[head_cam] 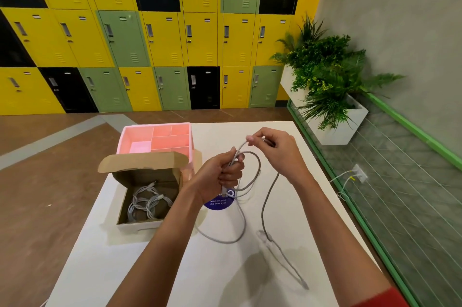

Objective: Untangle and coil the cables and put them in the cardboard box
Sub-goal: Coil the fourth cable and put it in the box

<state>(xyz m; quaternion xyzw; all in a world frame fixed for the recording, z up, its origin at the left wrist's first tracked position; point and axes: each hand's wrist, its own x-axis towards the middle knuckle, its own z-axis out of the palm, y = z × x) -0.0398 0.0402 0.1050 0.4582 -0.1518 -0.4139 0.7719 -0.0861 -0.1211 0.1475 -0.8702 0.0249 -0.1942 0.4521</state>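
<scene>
A grey braided cable (263, 209) hangs over the white table (225, 269). My left hand (222, 176) is closed around a bundle of its loops above the table's middle. My right hand (277, 151) pinches the same cable between thumb and forefinger, up and to the right of the left hand. One loop curves between the two hands, and the loose tail trails down to the table at the right. The open cardboard box (136, 225) stands at the left of the table, and several coiled grey cables (147, 203) lie in it.
A pink divided organiser tray (125, 136) stands behind the box. A round blue sticker (218, 204) is on the table under my left hand. Lockers line the far wall, a planter (335, 131) stands at the right, and a green-framed glass rail (362, 211) runs along the table's right side.
</scene>
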